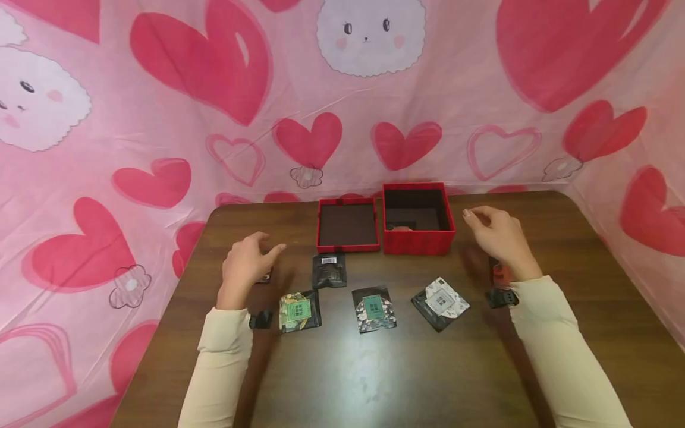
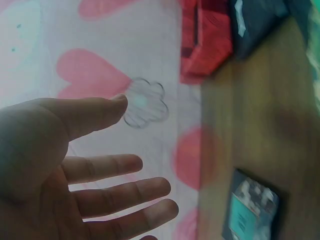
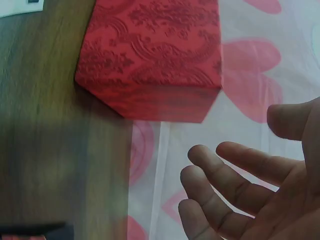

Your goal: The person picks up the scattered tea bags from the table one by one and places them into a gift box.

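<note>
My left hand (image 1: 246, 267) hovers over the left part of the table, its fingers relaxed and nothing in them. Just below it lies a small packet (image 2: 250, 210) with a teal label, mostly hidden by the hand in the head view. To the right of the red box (image 1: 418, 241), my right hand (image 1: 497, 238) is raised with loose, bare fingers. A dark packet with an orange-red front (image 1: 500, 274) lies under the right wrist, partly covered. Inside the box, a packet (image 1: 400, 226) shows near the front wall. The red lid (image 1: 348, 248) lies hollow side up, left of the box.
A black packet (image 1: 329, 272) lies face down before the lid. Nearer me are a yellow-green packet (image 1: 298, 311), a teal-labelled packet (image 1: 374, 309) and a white-and-black packet (image 1: 440, 304). A pink heart-print cloth (image 1: 299, 89) hangs behind the wooden table (image 1: 364, 380).
</note>
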Demonstrator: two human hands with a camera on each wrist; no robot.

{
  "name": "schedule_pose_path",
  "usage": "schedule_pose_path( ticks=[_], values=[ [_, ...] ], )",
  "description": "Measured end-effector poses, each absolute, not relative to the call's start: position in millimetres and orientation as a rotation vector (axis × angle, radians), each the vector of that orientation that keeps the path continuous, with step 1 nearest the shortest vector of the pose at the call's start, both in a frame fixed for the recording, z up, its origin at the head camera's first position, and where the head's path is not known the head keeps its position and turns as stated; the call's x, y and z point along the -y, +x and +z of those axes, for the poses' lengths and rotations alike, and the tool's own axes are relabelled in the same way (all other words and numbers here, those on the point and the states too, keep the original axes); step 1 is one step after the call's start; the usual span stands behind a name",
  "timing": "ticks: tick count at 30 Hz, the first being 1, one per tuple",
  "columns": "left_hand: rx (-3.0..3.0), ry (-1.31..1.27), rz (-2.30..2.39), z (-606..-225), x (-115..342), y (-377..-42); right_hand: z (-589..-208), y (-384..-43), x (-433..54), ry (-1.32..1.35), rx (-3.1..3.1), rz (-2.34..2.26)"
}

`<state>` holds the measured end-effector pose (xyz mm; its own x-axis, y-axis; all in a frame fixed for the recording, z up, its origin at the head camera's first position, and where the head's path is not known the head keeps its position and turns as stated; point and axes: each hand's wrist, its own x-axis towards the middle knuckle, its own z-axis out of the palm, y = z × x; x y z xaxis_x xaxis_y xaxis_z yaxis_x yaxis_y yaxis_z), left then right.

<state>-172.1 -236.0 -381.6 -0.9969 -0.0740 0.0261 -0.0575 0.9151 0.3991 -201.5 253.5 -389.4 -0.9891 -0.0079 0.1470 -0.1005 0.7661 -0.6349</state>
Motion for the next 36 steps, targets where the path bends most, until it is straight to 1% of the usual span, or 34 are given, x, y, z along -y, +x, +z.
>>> schedule_pose_path(
  ticks=[10, 16, 36],
  values=[
    [3.095, 0.257, -0.677, -405, 255, -167, -395, -204, -237, 0.089, 2.814, 1.076],
    [3.09, 0.329, -0.689, -411, 268, -164, -394, -205, -236, 0.058, 2.834, 1.11],
    [3.137, 0.693, -0.649, -436, 296, -158, -403, -207, -231, 0.123, 2.833, 1.075]
  ],
)
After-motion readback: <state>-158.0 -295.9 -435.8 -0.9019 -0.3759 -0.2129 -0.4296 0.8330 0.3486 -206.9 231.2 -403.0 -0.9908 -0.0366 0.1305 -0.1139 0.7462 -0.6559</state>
